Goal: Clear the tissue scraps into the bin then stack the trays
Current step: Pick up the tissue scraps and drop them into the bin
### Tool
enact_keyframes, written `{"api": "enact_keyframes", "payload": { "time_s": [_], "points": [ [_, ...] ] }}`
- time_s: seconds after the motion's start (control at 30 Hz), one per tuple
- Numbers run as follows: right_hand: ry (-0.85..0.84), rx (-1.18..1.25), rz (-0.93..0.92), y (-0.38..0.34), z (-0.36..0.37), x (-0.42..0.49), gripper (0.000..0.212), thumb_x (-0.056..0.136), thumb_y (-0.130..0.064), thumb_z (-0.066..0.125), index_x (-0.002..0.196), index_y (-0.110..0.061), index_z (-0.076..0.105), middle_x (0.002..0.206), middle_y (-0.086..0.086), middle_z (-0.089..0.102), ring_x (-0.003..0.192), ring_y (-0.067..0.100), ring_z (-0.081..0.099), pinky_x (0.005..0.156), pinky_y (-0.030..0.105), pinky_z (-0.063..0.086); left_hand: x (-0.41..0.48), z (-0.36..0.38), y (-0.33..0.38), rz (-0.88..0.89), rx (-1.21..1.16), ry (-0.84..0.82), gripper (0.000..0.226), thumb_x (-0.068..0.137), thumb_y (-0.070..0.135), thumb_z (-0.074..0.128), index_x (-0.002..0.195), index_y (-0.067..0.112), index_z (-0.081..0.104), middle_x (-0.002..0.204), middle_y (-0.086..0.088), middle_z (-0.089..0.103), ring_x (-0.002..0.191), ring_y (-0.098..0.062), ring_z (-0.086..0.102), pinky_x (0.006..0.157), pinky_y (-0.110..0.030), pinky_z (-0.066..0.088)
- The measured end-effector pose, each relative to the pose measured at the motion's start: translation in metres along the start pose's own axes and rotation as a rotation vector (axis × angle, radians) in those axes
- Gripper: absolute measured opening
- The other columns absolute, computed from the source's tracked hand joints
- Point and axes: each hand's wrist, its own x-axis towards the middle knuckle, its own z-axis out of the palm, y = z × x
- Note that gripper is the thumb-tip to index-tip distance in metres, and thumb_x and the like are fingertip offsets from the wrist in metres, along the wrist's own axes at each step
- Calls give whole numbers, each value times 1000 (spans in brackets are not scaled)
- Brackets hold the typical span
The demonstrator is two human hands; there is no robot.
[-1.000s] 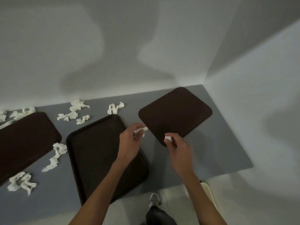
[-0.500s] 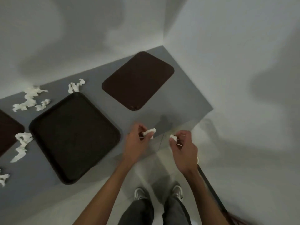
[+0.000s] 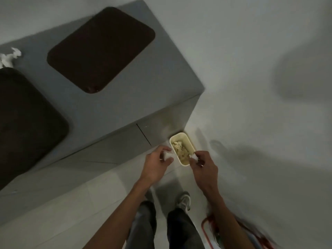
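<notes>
1. White tissue: the left hand is pinching one scrap just beside the bin; the right hand is pinching another scrap over its near rim.
2. Risk: either piece may be drifting to the floor if let go off-centre, the opening being narrow.
3. The grey bench is carrying a tray and a second tray, unstacked; loose scraps are lying by its far edge.
4. The bin is standing on the tiled floor at the bench's corner, pale walls around.

matt dark trays, crumpled tissue scraps

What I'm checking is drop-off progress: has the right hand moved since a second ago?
Yes: the right hand, pinching a tissue scrap, went from the flat tray's corner, off the table, to the bin.
</notes>
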Motion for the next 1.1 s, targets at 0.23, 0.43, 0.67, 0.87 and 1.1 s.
{"api": "enact_keyframes", "payload": {
  "time_s": [0.23, 0.43, 0.67, 0.87, 1.1],
  "points": [
    [-25, -87, 57, 122, 49, 74, 24, 94, -23, 75, 117, -27, 69, 103, -2, 75, 86, 15, 70, 64, 1, 43, 77, 90, -92, -100, 59, -59, 33, 95, 11, 70, 116, 33, 59, 110, -1, 73, 96, -15, 71, 80, -23, 57],
    [-87, -178, 65, 221, 110, 135, 27, 98, -26, 71, 123, -17, 70, 110, 6, 76, 92, 20, 73, 63, -4, 37, 162, 160, -167, -148, 162, -101, 24, 94, 19, 67, 110, 31, 53, 108, -6, 68, 98, -23, 68, 76, -27, 51],
    [-182, -332, 58, 305, 162, 204, 34, 104, -25, 61, 136, -15, 66, 125, 10, 74, 110, 28, 72, 89, 24, 47, 260, 231, -238, -104, 386, -226, 28, 95, 23, 62, 123, 27, 56, 116, -14, 63, 101, -28, 63, 91, -35, 54],
    [-293, -466, -7, 340, 189, 243, 35, 103, -26, 59, 136, -17, 60, 124, 10, 74, 112, 33, 70, 93, 33, 52, 309, 270, -273, -117, 443, -336, 46, 101, 26, 61, 145, 25, 47, 139, -15, 57, 121, -29, 59, 97, -30, 45],
    [-318, -507, -37, 305, 166, 220, 53, 102, -31, 64, 152, -19, 48, 146, 9, 62, 128, 32, 62, 106, 42, 51, 278, 237, -252, -87, 520, -302, 61, 104, 31, 56, 160, 26, 32, 147, -13, 54, 140, -33, 43, 111, -44, 42]
  ]
}}
